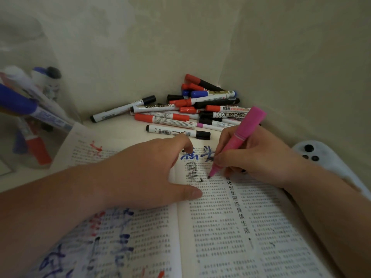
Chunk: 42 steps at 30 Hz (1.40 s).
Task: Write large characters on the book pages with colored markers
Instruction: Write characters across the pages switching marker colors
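Writing in progress: right hand (259, 157) grasps the pink marker (241, 135), tip on the right page of the book (230, 227), just beside a grey character. Left hand (144, 169) lies released and flat across the gutter, thumb pressing the right page.

Risks, my judgement:
- The left index finger sits at the blue characters (197, 155). Wet ink would smear if it slides.
- The heel of the right hand could drag through new strokes.
- If the left hand lifts, the page may spring up and break the stroke.
- The right forearm lies close to a white phone-like device (313, 153) and could nudge it.

Counts:
- Book: 1
- Marker in hand: 1
- Marker pile (192, 111) beyond both hands: roughly fifteen, overlaps block an exact count.
- Clear container (30, 121) far beyond the left forearm: several markers, too blurred to count.
- Large characters by the right hand: 2 blue, 1 grey.
- Under the left forearm: several blue and red characters, partly hidden.
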Tool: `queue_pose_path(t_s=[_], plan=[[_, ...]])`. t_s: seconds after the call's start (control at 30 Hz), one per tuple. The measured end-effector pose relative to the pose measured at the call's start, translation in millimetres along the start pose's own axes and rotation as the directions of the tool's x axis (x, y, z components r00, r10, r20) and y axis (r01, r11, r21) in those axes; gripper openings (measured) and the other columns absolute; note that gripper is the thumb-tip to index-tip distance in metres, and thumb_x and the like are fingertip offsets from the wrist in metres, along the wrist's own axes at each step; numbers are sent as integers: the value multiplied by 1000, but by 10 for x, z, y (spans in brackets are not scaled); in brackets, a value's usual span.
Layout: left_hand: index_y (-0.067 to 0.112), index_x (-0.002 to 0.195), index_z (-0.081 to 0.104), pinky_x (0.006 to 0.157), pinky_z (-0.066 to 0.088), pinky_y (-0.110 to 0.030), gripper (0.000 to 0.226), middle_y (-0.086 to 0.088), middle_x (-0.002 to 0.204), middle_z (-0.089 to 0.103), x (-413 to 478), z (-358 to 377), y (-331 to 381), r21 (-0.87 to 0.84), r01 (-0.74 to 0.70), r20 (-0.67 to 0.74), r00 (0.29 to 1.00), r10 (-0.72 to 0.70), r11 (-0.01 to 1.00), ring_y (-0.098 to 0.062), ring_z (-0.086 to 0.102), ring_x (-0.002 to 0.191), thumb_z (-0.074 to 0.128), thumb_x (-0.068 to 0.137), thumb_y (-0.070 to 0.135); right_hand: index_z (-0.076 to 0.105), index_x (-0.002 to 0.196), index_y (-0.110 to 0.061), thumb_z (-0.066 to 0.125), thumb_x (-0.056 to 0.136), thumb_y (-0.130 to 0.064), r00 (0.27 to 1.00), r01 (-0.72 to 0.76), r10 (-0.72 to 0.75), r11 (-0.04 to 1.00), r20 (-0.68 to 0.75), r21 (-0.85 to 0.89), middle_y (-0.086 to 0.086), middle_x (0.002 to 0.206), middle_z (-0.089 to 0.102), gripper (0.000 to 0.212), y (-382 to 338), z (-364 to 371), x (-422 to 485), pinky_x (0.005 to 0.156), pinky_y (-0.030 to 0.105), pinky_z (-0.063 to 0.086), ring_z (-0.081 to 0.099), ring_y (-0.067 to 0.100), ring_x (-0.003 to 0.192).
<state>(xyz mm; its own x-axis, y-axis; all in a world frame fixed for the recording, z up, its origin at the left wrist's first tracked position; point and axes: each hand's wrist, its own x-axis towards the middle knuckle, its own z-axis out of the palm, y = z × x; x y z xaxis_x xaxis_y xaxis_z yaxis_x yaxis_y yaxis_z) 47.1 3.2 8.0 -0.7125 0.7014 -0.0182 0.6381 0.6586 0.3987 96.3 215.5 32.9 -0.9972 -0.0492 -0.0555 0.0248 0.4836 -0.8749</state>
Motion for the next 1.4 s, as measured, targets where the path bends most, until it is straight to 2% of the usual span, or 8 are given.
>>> queue_pose_path(t_s=[0.27,0.4,0.5,0.63,0.97,1.1,1.23,1.4], plan=[[53,115,30,57,30,-18,54,18,85,46,6,16,-35,-18,-10,-18,1000,10,1000,24,42,79,60,77,76,68,75,-11,75,84,-8,992,18,-24,999,-124,-49,5,63,69,11,43,-8,44,52,22,50,65,15,55],[46,117,35,57,31,-20,21,11,82,51,-17,18,-59,-71,-85,-60,995,80,994,5,50,78,44,97,44,67,71,-8,71,82,-1,996,-4,-1,999,-90,-52,6,58,64,14,52,-30,45,56,32,52,59,15,51],[44,113,38,60,36,-24,23,7,80,53,-54,1,-66,-154,-185,-145,976,163,971,-11,50,73,26,99,30,65,66,-7,74,79,-1,1000,-13,13,1000,0,-1,12,56,57,17,62,-40,30,55,34,51,52,16,48],[39,116,39,67,43,-22,20,11,88,57,-42,30,-101,-187,-303,-276,929,246,935,-13,55,78,33,101,30,68,71,-9,73,71,-21,999,18,-19,999,-40,-29,9,56,56,13,80,-34,49,54,34,45,51,17,51],[39,131,51,91,43,-16,36,23,114,63,27,45,-143,15,-359,-384,860,337,933,3,57,107,56,96,33,70,69,-11,73,83,0,996,52,-55,998,-68,-46,7,56,59,18,75,-54,35,50,30,42,51,16,51],[38,128,57,88,44,-22,35,21,104,60,31,48,-164,50,-375,-389,846,364,926,-2,55,100,62,94,37,69,74,-6,72,83,-3,987,26,-42,994,-152,-103,3,55,60,9,83,-78,52,49,26,42,51,16,52],[37,131,56,85,44,-11,40,30,107,57,22,39,-152,-12,-400,-396,843,364,916,8,55,99,69,93,38,69,75,-3,73,81,-3,988,20,-37,993,-149,-118,24,65,61,7,72,-81,52,52,30,43,52,21,56],[32,131,56,82,53,-25,43,20,105,60,19,36,-124,-77,-425,-376,850,369,902,-7,63,95,72,91,31,68,75,-1,73,82,-3,992,15,-35,986,-121,-166,19,62,62,9,78,-95,51,48,24,42,51,17,54]])
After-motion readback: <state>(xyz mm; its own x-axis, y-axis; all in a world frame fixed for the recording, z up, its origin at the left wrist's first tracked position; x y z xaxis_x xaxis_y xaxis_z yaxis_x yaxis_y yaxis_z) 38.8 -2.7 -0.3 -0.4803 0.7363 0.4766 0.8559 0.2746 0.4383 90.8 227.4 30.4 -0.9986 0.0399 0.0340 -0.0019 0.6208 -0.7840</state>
